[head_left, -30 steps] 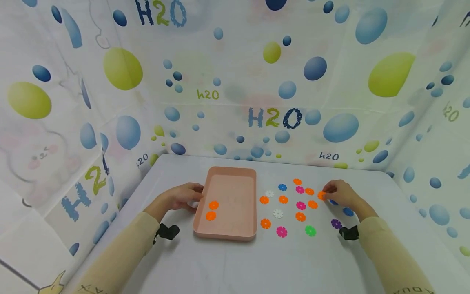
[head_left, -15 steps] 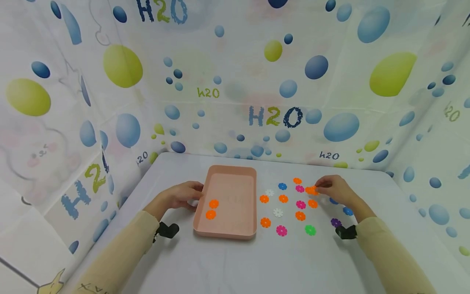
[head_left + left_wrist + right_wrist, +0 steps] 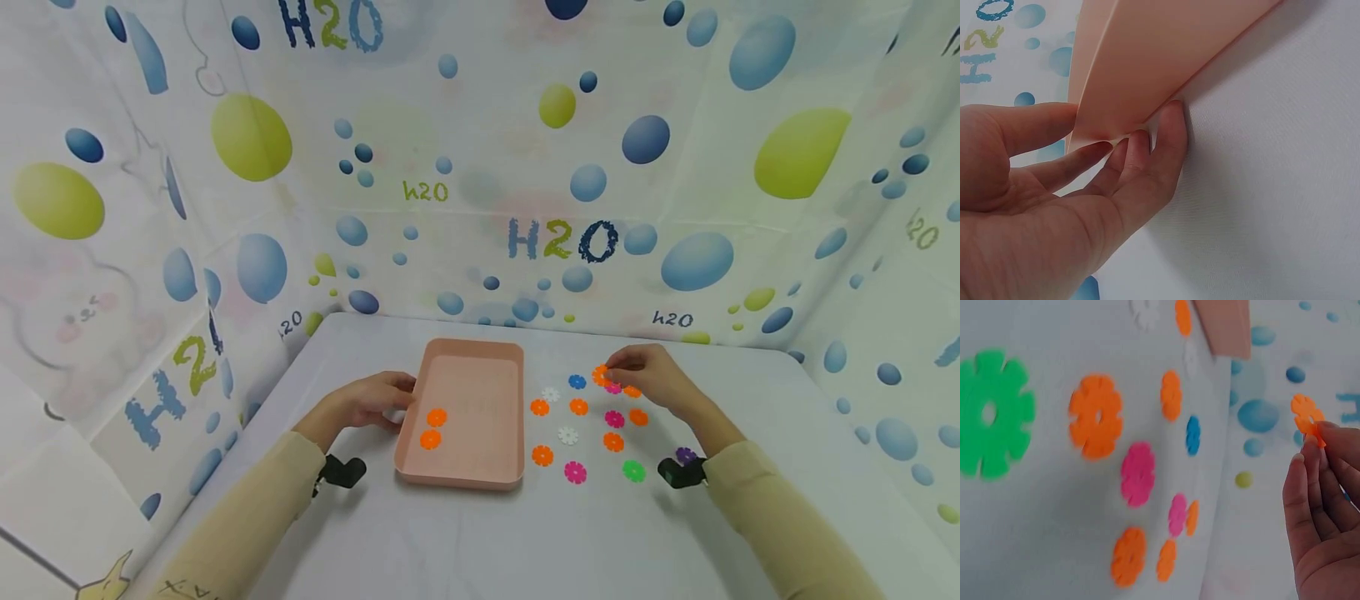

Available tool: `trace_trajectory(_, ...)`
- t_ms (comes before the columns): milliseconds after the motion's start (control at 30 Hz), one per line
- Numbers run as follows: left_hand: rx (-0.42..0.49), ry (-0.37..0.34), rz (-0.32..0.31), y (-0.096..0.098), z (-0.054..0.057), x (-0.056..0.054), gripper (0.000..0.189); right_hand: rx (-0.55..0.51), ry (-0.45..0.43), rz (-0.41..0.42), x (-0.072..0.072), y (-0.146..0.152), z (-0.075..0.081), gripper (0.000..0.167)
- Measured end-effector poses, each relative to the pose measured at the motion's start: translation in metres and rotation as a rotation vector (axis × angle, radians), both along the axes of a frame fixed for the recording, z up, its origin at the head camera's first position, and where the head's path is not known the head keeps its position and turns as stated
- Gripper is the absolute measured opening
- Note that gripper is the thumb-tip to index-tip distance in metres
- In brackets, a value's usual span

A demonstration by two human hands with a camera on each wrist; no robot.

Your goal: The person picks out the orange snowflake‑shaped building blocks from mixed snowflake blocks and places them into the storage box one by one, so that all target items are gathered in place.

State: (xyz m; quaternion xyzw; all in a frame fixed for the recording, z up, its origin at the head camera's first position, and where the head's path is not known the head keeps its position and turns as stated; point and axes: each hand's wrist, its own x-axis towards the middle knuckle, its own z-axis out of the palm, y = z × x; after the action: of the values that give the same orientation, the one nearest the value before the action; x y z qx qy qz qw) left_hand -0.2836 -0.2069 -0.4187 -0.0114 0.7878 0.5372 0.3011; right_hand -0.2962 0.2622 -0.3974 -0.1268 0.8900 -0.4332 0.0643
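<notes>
My right hand (image 3: 654,377) pinches an orange flower-shaped notched disc (image 3: 1307,415) between thumb and fingertips, raised above the table in the right wrist view. Under it lie a pink disc (image 3: 613,388) and an orange disc, partly covered in the head view. At the left side of a shallow pink tray (image 3: 480,346), my left hand (image 3: 377,400) holds the tray's edge. Its thumb touches the side wall and its other fingers curl at the bottom edge (image 3: 1147,119). Two orange discs (image 3: 437,417) lie inside the tray, close to the left wall.
Several loose discs lie right of the tray: orange (image 3: 542,456), white (image 3: 567,436), blue (image 3: 577,382), green (image 3: 633,472) and purple (image 3: 686,455). A patterned curtain (image 3: 480,167) rises behind the white table (image 3: 465,542).
My right hand has carried the orange disc leftward and slightly up, passing over other discs toward the tray. My left hand and the tray stay in place.
</notes>
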Motion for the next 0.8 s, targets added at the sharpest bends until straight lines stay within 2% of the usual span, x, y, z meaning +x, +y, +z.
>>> trace_trajectory(400, 0.009, 0.004, -0.011, -0.001, 0.001, 0.001, 0.060, -0.088, 0.030, 0.127, 0.007, -0.050, 0.013, 0.026)
trace_trajectory(800, 0.007, 0.005, -0.005, 0.000, 0.000, 0.001, 0.061, -0.081, 0.024, 0.173, 0.002, -0.101, 0.017, 0.018)
